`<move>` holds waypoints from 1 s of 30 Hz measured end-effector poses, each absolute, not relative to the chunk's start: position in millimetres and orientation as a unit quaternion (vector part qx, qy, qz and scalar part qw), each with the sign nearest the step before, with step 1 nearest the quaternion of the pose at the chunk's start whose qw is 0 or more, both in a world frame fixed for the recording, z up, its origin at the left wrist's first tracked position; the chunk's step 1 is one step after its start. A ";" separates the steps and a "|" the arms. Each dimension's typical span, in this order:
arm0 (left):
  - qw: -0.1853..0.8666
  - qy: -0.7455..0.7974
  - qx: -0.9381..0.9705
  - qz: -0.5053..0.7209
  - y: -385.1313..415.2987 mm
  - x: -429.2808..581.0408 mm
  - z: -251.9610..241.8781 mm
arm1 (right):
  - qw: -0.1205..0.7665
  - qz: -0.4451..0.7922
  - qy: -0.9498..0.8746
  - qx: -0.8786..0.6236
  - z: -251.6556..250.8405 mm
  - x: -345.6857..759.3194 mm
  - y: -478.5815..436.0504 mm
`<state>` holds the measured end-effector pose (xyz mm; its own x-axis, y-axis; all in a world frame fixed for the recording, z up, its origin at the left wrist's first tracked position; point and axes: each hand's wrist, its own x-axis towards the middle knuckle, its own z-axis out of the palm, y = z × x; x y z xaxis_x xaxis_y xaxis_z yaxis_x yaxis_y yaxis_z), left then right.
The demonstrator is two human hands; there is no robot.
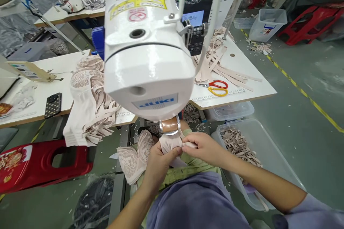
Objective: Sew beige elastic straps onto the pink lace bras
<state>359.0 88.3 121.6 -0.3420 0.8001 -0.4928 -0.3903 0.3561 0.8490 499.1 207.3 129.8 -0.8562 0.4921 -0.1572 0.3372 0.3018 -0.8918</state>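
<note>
- Head view: the cloth (168,143) is right in the fingers, just below the metal loop (170,126) on the white machine (150,68).
- Its long way goes sideways, from one hand to the other.
- The left hand (158,157) is clamped on the cloth, thumb on top; I can't see the fingers under it.
- The right hand (202,146) squeezes a small strip (190,145) by the cloth's right end.
- The lace bra (134,164) lies over the lap, nearer the left hand. I can't tell if it joins the cloth.
- The left arm reaches up from below; the right arm slants in from the lower right.
</note>
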 end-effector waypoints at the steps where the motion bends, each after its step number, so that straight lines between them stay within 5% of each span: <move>1: 0.547 0.612 0.166 0.546 84.4 360.3 121.3 | 0.067 0.547 -0.795 -0.256 131.9 498.4 207.7; 7: 0.480 0.513 0.127 0.701 56.3 372.1 104.8 | -0.018 0.691 -0.692 -0.209 164.5 486.7 229.2; 10: 0.481 0.486 0.163 0.711 53.0 369.8 103.1 | -0.073 0.662 -0.735 -0.128 190.8 472.4 244.5; 13: 0.352 0.541 0.253 0.721 55.6 347.9 106.7 | -0.045 0.559 -0.825 -0.076 204.1 456.5 256.9; 20: 0.086 0.626 0.674 0.383 77.8 297.8 107.6 | 0.039 0.362 -0.922 -0.132 190.7 439.4 269.2; 26: -0.129 0.559 0.777 0.259 99.4 287.5 111.7 | -0.051 0.288 -0.944 -0.152 207.5 436.0 264.4; 30: -0.137 0.588 0.774 0.192 96.6 288.1 114.6 | -0.046 0.289 -0.944 -0.150 200.5 442.0 265.4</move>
<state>288.1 96.6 114.6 0.2358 0.8572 0.4577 0.9621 -0.2722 0.0140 442.0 265.4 200.5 -0.9509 0.2563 -0.1738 0.3096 0.7881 -0.5320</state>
